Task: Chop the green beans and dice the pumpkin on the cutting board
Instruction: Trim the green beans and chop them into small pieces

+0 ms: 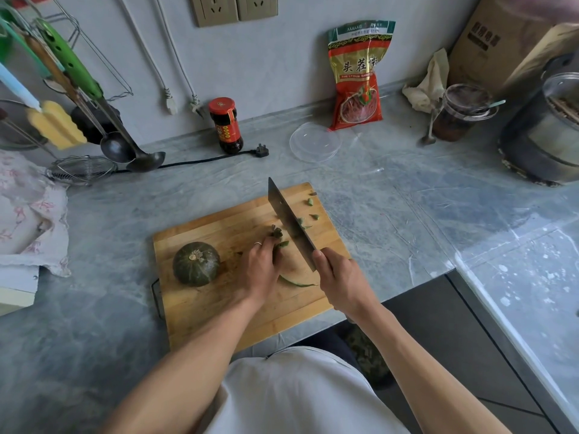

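Observation:
A wooden cutting board (219, 302) lies on the grey counter. A small, whole dark green pumpkin (196, 263) sits on its left part. My left hand (260, 267) holds a bunch of green beans (277, 234) down on the board, fingers curled over them. My right hand (340, 281) grips the handle of a cleaver (289, 222), whose blade stands just right of the bean ends. A few cut bean pieces (310, 202) lie to the right of the blade. One curved bean (294, 281) lies between my hands.
A dark sauce jar (226, 125) and a black plug (261, 150) stand behind the board. A clear lid (315, 141), a red food packet (357, 76) and an open jar (463, 111) sit at the back right. Ladles (141, 158) hang at left; a pot (545, 136) is far right.

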The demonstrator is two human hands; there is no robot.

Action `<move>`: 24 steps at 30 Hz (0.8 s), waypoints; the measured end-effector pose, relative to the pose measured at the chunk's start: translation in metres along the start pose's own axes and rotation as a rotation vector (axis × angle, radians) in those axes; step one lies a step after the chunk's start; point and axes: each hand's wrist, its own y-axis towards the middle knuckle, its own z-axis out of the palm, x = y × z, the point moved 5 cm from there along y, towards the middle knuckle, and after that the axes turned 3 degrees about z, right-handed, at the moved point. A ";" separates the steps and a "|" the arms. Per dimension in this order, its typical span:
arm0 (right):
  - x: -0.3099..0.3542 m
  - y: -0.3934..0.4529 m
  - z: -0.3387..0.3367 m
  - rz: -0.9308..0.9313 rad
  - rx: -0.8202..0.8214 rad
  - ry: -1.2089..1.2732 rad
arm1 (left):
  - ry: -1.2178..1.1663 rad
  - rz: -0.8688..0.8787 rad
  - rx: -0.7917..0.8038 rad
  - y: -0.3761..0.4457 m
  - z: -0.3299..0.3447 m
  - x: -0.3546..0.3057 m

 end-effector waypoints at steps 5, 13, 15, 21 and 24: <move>0.000 0.000 0.004 -0.005 0.002 0.004 | 0.079 0.131 -0.043 -0.003 -0.006 -0.009; 0.001 0.001 0.005 0.005 0.010 0.049 | -0.024 0.051 -0.017 0.002 0.002 0.002; 0.001 0.002 0.004 0.010 0.010 0.054 | -0.055 0.034 0.005 0.005 0.003 0.005; 0.001 -0.002 0.006 -0.018 -0.006 0.036 | -0.080 0.080 0.012 0.012 -0.001 0.008; 0.006 -0.004 0.011 -0.054 -0.017 0.033 | -0.039 0.105 -0.017 0.010 -0.003 0.003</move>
